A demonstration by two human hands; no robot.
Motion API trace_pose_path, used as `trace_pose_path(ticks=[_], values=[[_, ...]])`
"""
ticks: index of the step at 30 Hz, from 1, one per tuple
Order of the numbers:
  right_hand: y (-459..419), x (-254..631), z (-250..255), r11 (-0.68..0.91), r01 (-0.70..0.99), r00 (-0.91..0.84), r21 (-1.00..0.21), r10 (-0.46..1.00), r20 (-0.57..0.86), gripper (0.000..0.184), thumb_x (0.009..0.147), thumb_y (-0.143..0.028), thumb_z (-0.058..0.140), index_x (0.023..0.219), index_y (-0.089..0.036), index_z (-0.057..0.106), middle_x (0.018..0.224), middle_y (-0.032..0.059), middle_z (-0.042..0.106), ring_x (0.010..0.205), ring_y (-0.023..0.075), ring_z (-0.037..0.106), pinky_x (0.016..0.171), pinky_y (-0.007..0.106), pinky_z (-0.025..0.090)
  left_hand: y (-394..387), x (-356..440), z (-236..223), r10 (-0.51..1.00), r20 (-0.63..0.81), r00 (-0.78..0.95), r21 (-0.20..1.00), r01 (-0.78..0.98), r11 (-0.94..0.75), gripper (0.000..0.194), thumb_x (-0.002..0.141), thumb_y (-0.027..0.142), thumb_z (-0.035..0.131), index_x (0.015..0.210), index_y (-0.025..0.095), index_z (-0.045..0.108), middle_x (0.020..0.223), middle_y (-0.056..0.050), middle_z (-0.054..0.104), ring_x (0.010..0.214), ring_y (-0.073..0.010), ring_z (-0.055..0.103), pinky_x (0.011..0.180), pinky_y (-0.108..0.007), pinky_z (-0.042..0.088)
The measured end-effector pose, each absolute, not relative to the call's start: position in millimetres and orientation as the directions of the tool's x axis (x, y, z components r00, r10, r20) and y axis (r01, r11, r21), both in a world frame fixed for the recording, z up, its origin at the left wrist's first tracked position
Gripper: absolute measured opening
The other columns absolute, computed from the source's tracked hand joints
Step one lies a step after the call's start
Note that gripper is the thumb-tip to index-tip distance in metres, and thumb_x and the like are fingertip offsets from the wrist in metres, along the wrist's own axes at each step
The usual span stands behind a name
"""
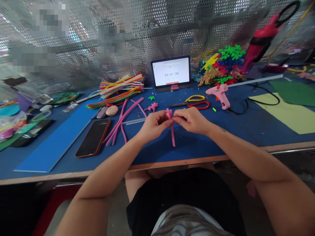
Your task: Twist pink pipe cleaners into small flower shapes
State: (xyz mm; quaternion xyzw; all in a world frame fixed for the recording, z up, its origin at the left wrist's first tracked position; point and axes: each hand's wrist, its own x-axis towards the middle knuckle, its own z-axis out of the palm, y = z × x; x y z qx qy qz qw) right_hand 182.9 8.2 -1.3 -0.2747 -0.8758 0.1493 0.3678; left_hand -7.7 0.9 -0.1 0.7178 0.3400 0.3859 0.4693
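Note:
Between my two hands is a pink pipe cleaner, bent into small loops at its top with a straight tail hanging down. My left hand pinches it from the left, thumb and fingers together. From the right, my right hand pinches the same piece just below the loops. Behind my hands lie scissors with one yellow and one red handle, and a small pink flower-like piece. Several loose pink pipe cleaners lie to the left, beside clear glue sticks.
A phone and a blue board lie left. Bundled pipe cleaners sit behind. A tablet showing a timer stands at the back. Right are a pink glue gun with its cord, a colourful pile and yellow paper.

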Motion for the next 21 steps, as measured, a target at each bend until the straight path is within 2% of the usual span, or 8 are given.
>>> trace_pose_path(ticks=[6,9,13,17,21], values=[[10.3,183.8,0.0,0.743,0.310,-0.642,-0.594,0.624,0.445,0.031,0.095,-0.031,0.042,0.069,-0.016,0.050,0.055,-0.0033,0.049,0.052,0.0074,0.044,0.054,0.021,0.029,-2.2,-4.6,1.0,0.852,0.221,0.474,0.958,0.058,-0.280,0.032,0.070,0.039,0.076,0.073,0.014,0.057,0.061,0.004,0.051,0.053,-0.0049,0.042,0.050,-0.019,0.033],[12.2,185.0,-1.1,0.650,0.284,-0.575,-0.705,0.704,0.417,0.042,0.098,-0.040,0.038,0.066,-0.016,0.049,0.054,-0.0030,0.048,0.051,0.0070,0.044,0.054,0.021,0.031,-3.4,-4.3,2.6,0.846,0.211,0.489,0.960,0.060,-0.274,0.033,0.072,0.042,0.075,0.074,0.013,0.058,0.064,0.001,0.057,0.056,-0.0062,0.048,0.051,-0.019,0.037],[13.1,184.9,-1.8,0.563,0.129,-0.563,-0.817,0.719,0.407,0.041,0.095,-0.048,0.043,0.074,-0.015,0.054,0.062,-0.0023,0.051,0.055,0.0068,0.045,0.054,0.020,0.034,-5.2,-5.1,2.8,0.790,0.116,0.602,0.980,0.060,-0.190,0.029,0.076,0.040,0.071,0.077,0.012,0.061,0.064,-0.001,0.061,0.049,-0.0047,0.045,0.047,-0.019,0.033],[11.9,183.8,-1.7,0.570,0.096,-0.620,-0.816,0.675,0.399,0.033,0.089,-0.042,0.056,0.071,-0.015,0.052,0.062,-0.0032,0.050,0.055,0.0062,0.043,0.052,0.019,0.032,-6.6,-4.1,-0.2,0.727,0.062,0.684,0.989,0.056,-0.137,0.027,0.078,0.037,0.071,0.083,0.011,0.065,0.064,-0.001,0.063,0.046,-0.0034,0.042,0.043,-0.018,0.029],[10.7,180.8,-5.4,0.624,0.113,-0.575,-0.773,0.676,0.461,0.028,0.090,-0.031,0.053,0.067,-0.015,0.051,0.061,-0.0038,0.049,0.055,0.0063,0.042,0.053,0.019,0.032,-7.1,-2.3,-3.4,0.757,0.097,0.646,0.977,0.083,-0.196,0.027,0.078,0.038,0.070,0.077,0.012,0.064,0.063,-0.002,0.063,0.052,-0.0061,0.049,0.048,-0.019,0.035]])
